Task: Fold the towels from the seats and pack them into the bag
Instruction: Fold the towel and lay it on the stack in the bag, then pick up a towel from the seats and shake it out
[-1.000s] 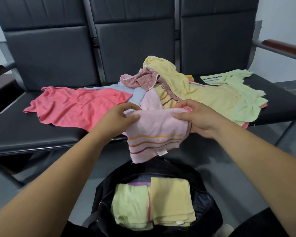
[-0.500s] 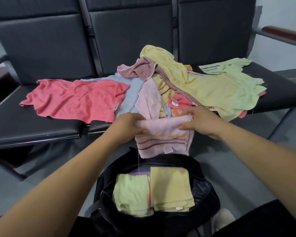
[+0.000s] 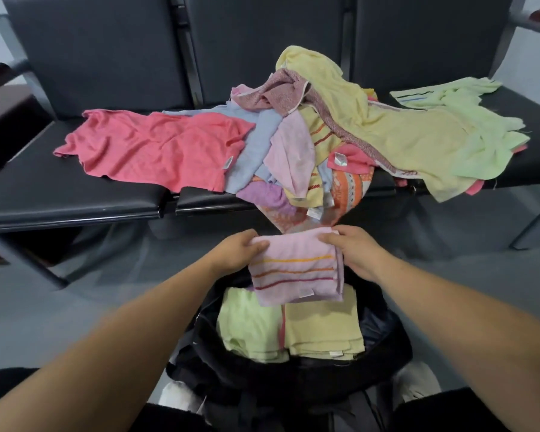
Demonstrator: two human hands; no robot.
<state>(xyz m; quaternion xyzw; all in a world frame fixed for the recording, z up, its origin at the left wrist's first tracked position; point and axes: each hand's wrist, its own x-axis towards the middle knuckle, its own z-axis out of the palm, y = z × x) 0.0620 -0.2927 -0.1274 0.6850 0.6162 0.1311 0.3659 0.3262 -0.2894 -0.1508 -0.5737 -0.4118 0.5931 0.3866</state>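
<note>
**Folded pink towel held over the open bag**

Beyond both hands, a row of black seats (image 3: 75, 194) carries the unfolded towels. Well off to the left of the left hand a coral towel (image 3: 156, 148) lies spread flat, with a pale blue towel (image 3: 250, 141) at its right edge. Straight ahead of the hands the heap is thickest. A purple towel (image 3: 265, 194) and an orange patterned towel (image 3: 346, 188) hang over the seat front, and the orange one reaches down to just beyond the right hand's fingertips. Further back a mauve towel (image 3: 281, 95) is bunched on top. A large yellow towel (image 3: 402, 132) drapes away to the right of the right hand and meets a light green towel (image 3: 468, 120).

Below the hands, nearer the person, the black bag (image 3: 384, 335) stands open on the grey floor (image 3: 449, 275). Inside it a folded green towel (image 3: 250, 328) lies on the left and a folded yellow towel (image 3: 321, 328) on the right. The two touch side by side and cover most of the opening.

The left hand (image 3: 237, 255) and right hand (image 3: 353, 254) hold the folded pink towel (image 3: 295, 269) between them, above the far side of the bag. Each hand grips an upper corner with its fingers curled over the top edge. The towel hangs with its stripes facing the camera, and its lower edge overlaps the two packed towels in this view. Both forearms reach forward and converge, with the wrists roughly level.
</note>
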